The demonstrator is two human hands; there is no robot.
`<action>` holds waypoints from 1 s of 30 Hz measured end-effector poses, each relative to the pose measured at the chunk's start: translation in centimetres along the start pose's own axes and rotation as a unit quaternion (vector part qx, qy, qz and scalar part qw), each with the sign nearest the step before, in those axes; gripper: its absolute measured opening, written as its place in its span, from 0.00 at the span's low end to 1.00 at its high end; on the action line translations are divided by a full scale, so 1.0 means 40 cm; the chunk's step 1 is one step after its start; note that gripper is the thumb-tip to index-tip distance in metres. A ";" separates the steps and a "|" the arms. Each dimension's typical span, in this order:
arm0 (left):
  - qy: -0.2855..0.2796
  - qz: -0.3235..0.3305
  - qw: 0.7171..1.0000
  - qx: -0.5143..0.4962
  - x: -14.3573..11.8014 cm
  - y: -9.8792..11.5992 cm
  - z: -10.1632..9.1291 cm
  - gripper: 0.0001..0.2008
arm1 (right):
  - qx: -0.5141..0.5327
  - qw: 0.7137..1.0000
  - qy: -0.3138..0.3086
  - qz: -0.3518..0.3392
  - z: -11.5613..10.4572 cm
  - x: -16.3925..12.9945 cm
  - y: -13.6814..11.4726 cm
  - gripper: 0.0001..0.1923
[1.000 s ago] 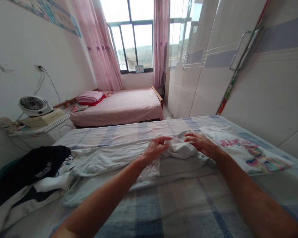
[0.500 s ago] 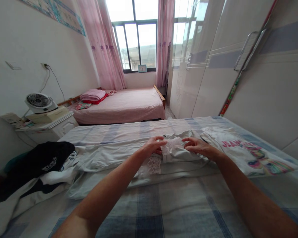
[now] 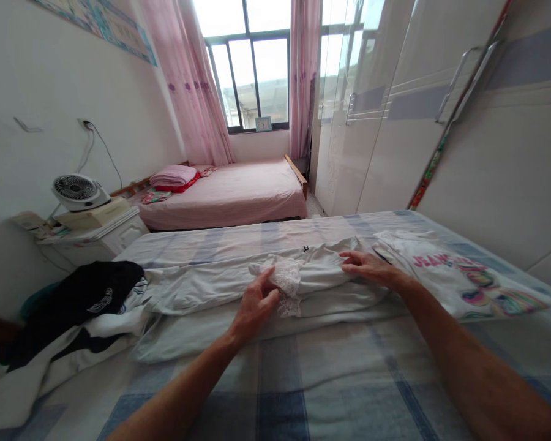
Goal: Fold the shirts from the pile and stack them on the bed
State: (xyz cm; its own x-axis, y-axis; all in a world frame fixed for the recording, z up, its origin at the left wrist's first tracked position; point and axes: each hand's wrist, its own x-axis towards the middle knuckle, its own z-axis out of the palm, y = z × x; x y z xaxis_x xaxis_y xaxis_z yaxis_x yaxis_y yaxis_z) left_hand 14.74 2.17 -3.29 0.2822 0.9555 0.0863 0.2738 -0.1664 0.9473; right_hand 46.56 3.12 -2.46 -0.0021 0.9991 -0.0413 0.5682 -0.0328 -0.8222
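Pale grey-green trousers (image 3: 211, 291) lie stretched lengthwise across the bed, with soft wrinkles. White lace fabric (image 3: 288, 274) is bunched on top near their middle. My left hand (image 3: 256, 303) rests at the left side of the lace, thumb and index finger apart and touching it; its other fingers are partly hidden. Farther right, my right hand (image 3: 370, 268) lies palm down on the trousers, fingers stretched out and holding nothing. Beyond it a white T-shirt (image 3: 441, 269) with pink letters and a colourful print is spread flat.
A black-and-white garment (image 3: 87, 300) is heaped at the left on the blue-and-white checked bedsheet (image 3: 280, 392). Behind stands a pink-covered bed (image 3: 229, 193). A fan (image 3: 80, 191) sits on a bedside cabinet (image 3: 112, 236) at left. White wardrobes (image 3: 395, 141) line the right side.
My left hand has moved left and toward me, and the upper lace has shifted left with it. My right hand stays in nearly the same place on the trousers.
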 end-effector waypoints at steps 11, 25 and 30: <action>0.015 0.021 0.974 0.226 -0.026 0.009 -0.022 0.22 | -0.161 0.978 0.124 -0.041 0.039 0.014 0.012 0.15; -0.069 0.293 0.774 0.558 0.042 0.040 0.121 0.06 | -0.194 0.968 0.159 -0.022 0.038 0.019 0.013 0.10; -0.040 0.414 0.735 0.536 0.035 0.041 0.094 0.09 | -0.137 0.961 0.239 -0.003 0.039 0.044 0.030 0.11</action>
State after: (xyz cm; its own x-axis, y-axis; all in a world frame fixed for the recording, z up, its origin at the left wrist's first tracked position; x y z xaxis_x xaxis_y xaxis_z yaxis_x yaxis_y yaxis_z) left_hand 19.06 2.29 -2.77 0.8006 0.4094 0.4376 0.5335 -0.8194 -0.2095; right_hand 45.93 4.78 -4.41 0.3352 0.8986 0.2832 0.7653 -0.0844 -0.6381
